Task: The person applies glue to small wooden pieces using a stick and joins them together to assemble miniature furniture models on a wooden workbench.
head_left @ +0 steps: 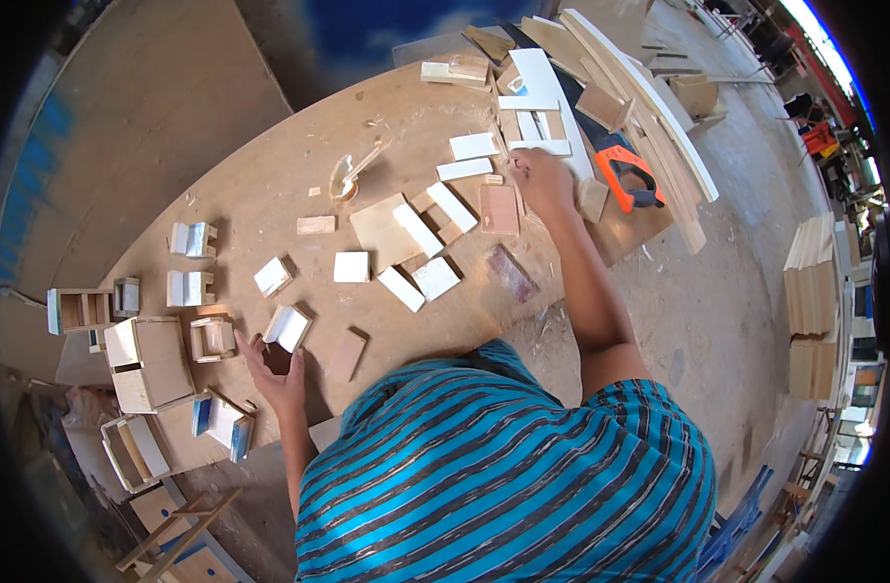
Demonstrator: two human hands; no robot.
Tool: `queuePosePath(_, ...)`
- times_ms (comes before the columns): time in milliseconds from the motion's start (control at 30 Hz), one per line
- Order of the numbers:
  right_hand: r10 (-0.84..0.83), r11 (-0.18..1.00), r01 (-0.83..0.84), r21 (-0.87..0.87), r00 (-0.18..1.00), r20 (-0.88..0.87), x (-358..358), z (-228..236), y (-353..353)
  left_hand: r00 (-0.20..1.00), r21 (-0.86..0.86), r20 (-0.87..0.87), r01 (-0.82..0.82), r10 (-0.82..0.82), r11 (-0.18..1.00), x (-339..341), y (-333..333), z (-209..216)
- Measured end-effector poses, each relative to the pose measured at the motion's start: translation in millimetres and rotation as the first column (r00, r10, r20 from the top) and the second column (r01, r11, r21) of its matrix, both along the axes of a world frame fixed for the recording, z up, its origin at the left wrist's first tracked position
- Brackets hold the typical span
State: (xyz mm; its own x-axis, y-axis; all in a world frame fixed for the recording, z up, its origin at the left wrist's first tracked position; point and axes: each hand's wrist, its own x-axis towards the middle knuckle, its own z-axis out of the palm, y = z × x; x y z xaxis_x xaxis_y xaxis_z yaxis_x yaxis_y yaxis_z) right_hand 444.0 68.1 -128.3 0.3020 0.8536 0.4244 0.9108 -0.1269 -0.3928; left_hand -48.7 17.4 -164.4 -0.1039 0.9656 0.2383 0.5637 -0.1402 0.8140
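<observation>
Low on the table's near left side, my left hand has its thumb and fingers spread apart. Just beyond its fingertips stands a small wooden piece with a white face; I cannot tell whether they touch. My right hand reaches far to the right, its fingers bent together at the near edge of a white-faced wood strip. What those fingers hold, if anything, is hidden. A reddish-brown flat block lies beside that hand.
A handsaw with an orange handle lies by long boards at the right. Several white-faced blocks cover the middle. A small cup with a stick stands farther back. Small wooden assemblies crowd the left edge.
</observation>
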Motion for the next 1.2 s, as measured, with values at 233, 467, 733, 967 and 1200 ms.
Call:
queuePosePath(233, -0.005, 0.783, -0.034, -0.621, 0.998, -0.061, 40.6, 19.9, -55.6, 1.000, -0.035, -0.029, 0.001, -0.002, 0.999, -1.0, -2.6, -0.3)
queuePosePath(467, -0.061, 0.890, -0.060, -0.451, 0.966, -0.249, 17.7, -2.6, -79.1, 0.998, 0.038, -0.068, 0.020, -0.018, 0.999, 0.2, -0.1, -0.4)
queuePosePath(733, -0.073, 0.959, -0.007, -0.282, 0.960, -0.271, -10.5, 20.7, -44.1, 0.995, 0.051, -0.097, 0.010, -0.005, 0.999, -0.4, 1.2, -1.0)
queuePosePath(967, 0.236, 0.922, -0.279, -0.266, 0.954, -0.182, -37.8, 23.7, 1.3, 0.995, -0.022, -0.097, -0.038, 0.035, 0.999, -1.2, -0.7, 3.7)
queuePosePath(1200, 0.306, 0.820, -0.362, -0.443, 0.932, -0.195, -89.7, 42.8, 13.8, 0.998, -0.017, -0.041, -0.041, 0.040, 0.999, -7.2, 0.9, -6.2)
